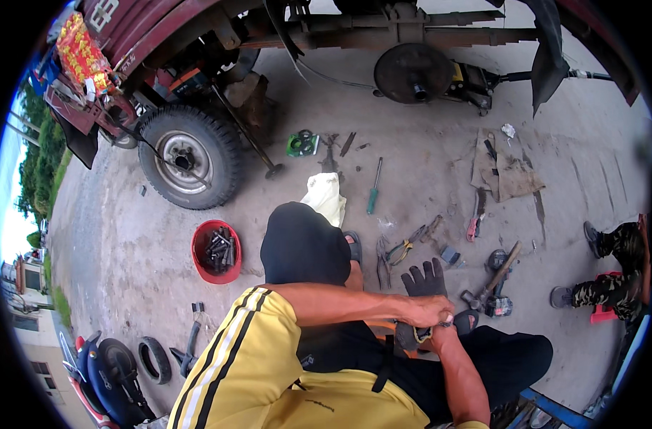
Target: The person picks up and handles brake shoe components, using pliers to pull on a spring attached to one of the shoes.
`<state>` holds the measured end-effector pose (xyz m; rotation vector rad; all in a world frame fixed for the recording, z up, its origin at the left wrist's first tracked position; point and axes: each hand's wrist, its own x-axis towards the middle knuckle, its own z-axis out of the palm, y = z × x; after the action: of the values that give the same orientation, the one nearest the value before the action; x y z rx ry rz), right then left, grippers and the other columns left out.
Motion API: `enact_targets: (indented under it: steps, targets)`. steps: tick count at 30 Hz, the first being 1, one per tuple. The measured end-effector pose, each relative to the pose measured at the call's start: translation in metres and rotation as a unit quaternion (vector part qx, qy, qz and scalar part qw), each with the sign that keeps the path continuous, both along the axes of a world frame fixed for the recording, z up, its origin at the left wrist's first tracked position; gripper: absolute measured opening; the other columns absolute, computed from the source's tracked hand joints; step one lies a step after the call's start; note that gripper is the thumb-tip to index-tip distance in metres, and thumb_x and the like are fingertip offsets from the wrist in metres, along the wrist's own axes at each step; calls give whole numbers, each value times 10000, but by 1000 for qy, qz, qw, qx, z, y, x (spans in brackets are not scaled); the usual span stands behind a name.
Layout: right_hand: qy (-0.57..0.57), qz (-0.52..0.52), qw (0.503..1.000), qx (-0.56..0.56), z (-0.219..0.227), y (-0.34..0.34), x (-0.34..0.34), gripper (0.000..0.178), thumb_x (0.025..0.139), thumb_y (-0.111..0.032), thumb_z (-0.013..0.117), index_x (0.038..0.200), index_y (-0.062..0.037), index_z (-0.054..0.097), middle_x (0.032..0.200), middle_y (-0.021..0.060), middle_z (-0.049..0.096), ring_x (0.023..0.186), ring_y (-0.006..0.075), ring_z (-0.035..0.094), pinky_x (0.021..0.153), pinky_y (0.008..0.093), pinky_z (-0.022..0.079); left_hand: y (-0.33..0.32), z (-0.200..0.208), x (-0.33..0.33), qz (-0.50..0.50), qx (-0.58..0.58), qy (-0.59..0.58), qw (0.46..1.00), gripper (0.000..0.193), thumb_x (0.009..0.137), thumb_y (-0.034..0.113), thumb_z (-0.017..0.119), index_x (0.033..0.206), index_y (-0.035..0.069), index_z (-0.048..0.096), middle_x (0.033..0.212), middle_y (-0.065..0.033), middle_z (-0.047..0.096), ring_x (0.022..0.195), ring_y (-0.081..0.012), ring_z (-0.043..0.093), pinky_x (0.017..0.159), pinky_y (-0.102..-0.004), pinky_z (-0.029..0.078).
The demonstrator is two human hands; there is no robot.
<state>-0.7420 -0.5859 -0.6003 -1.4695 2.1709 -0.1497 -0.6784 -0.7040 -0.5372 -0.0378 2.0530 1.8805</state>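
My left hand [432,310] reaches across my lap and meets my right hand [444,334]; the two touch in front of my right knee. Their fingers are closed around a dark grey work glove [424,277], whose fingers spread out beyond them. Orange and dark fabric [406,336] bunches beneath the hands; whether it is the same glove's cuff I cannot tell. Just past the glove lie yellow-handled pliers [400,250] and a second pair of pliers [383,263]. Right of my hands, a wooden-handled hammer [503,268] lies across a cordless power tool [498,306].
A red bowl [217,252] of dark metal parts stands left of my knee. Ahead are a green screwdriver [374,189], cardboard [508,175] and a raised truck with its wheel [190,157] and hub [414,74]. Another person's legs [619,261] are at right; a motorcycle [115,382] stands lower left.
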Motion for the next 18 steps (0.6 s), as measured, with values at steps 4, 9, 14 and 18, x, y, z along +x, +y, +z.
enact_targets:
  steps: [4,9,14,18]
  targets:
    - [40,37,986,-156,-5,-42,-9,534,920,-486,626,1323,-140,561,1301,78,605,1186,247,561,1018,386,420,-8,10,-6,-24,-28,24,999,259,957,198,514,993,-46,596,933,-234,644,871,-374,624,804,-454,461]
    - [-560,-317,728,-238,4,-59,-29,725,880,-636,598,1392,-132,498,1418,139,504,1291,333,476,1045,512,383,-12,39,-6,-48,-296,248,921,214,880,116,577,1029,-38,589,1012,-211,631,913,-414,662,749,-466,525]
    - [-796,-418,270,-345,22,-48,-82,888,892,-708,521,1494,-79,345,1501,194,371,1386,424,338,1131,575,298,-13,48,-10,66,-402,202,891,398,909,371,638,1043,11,535,937,-141,599,739,-331,685,555,-421,533]
    - [-794,-376,264,-399,32,-51,-89,938,878,-726,517,1493,-47,318,1495,192,343,1384,427,311,1166,567,237,-15,40,-14,74,-373,192,905,449,912,421,630,1046,9,510,933,-150,596,750,-355,677,565,-456,517]
